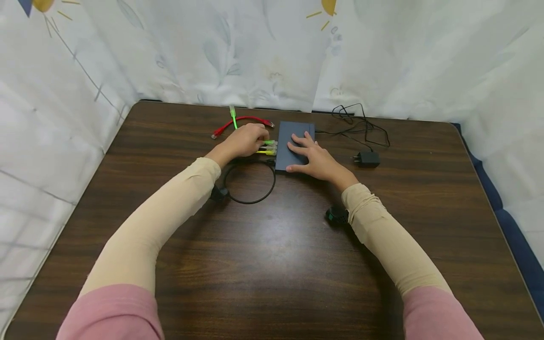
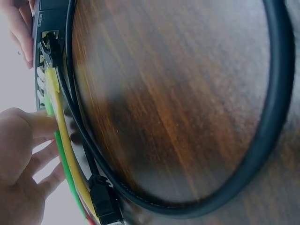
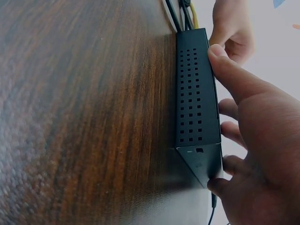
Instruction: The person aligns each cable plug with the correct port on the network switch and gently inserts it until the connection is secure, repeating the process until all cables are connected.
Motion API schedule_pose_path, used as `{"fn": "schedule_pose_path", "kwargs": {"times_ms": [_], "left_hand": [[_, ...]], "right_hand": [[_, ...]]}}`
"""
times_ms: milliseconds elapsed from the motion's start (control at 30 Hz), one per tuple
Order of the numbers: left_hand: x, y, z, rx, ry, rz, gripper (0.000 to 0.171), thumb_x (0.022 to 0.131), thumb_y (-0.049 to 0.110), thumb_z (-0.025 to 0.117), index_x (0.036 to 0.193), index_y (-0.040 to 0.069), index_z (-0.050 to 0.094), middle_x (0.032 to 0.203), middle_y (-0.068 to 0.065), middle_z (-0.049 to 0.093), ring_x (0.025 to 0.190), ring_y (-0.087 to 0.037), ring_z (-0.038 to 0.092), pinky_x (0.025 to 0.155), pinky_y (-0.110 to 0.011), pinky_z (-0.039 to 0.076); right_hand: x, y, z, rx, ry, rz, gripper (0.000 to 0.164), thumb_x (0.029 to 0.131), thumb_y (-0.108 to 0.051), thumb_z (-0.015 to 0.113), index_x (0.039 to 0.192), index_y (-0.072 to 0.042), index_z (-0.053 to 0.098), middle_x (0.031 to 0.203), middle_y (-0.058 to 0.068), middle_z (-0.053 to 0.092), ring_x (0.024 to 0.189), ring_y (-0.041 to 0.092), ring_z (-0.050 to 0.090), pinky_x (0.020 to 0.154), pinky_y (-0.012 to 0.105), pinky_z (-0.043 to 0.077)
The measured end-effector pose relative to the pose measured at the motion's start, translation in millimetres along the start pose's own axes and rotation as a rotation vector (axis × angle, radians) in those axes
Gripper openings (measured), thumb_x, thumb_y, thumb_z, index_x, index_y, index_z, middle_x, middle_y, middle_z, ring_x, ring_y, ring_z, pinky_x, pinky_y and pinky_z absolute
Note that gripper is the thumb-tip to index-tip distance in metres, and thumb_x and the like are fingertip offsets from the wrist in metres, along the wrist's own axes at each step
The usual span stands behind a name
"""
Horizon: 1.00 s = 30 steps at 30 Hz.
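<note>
A dark blue-grey network switch (image 1: 285, 158) lies flat near the table's far side. My right hand (image 1: 316, 160) rests on its top with fingers spread, the thumb at the near edge. At the switch's left side, my left hand (image 1: 246, 140) pinches a green network cable (image 2: 65, 164) close behind its plug. A yellow network cable (image 2: 70, 150) sits in the port beside it, and a black cable (image 1: 250, 203) with its plug (image 2: 50, 43) in another port loops toward me. Pale plugs (image 2: 41, 84) fill ports in the same row.
Behind the left hand lies a short red cable (image 1: 250, 117), crossed by the green cable's free end (image 1: 233, 113). Right of the switch are a tangled thin black cord (image 1: 378, 143) and a power adapter (image 1: 366, 159). A white patterned curtain (image 1: 272, 52) hangs along the table's far edge.
</note>
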<state>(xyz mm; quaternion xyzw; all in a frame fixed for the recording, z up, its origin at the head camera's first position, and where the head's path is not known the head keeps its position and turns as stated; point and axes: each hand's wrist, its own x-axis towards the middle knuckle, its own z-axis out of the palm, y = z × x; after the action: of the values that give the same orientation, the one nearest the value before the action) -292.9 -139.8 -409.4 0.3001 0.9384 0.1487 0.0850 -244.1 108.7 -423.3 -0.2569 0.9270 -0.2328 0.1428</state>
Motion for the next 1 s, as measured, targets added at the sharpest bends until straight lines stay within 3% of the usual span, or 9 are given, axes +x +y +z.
{"fn": "schedule_pose_path", "kwargs": {"times_ms": [467, 1000], "left_hand": [[-1.3, -5.3, -3.8, -0.013, -0.032, -0.013, 0.023, 0.097, 0.013, 0.057, 0.118, 0.008, 0.066, 0.119, -0.012, 0.063, 0.108, -0.027, 0.060, 0.092, -0.043, 0.049], [-3.6, -7.7, -3.5, 0.001, 0.018, -0.003, 0.018, 0.096, 0.016, 0.060, 0.108, 0.009, 0.071, 0.109, -0.010, 0.068, 0.098, -0.026, 0.063, 0.085, -0.042, 0.051]], "right_hand": [[0.7, 0.2, 0.1, 0.009, -0.001, -0.004, 0.079, 0.087, -0.055, 0.063, 0.152, -0.026, 0.029, 0.164, -0.005, 0.011, 0.152, 0.025, -0.008, 0.121, 0.054, 0.007], [-0.5, 0.9, -0.3, 0.004, -0.007, -0.006, 0.079, 0.087, -0.055, 0.063, 0.152, -0.025, 0.029, 0.164, -0.005, 0.010, 0.152, 0.025, -0.009, 0.121, 0.055, 0.007]]}}
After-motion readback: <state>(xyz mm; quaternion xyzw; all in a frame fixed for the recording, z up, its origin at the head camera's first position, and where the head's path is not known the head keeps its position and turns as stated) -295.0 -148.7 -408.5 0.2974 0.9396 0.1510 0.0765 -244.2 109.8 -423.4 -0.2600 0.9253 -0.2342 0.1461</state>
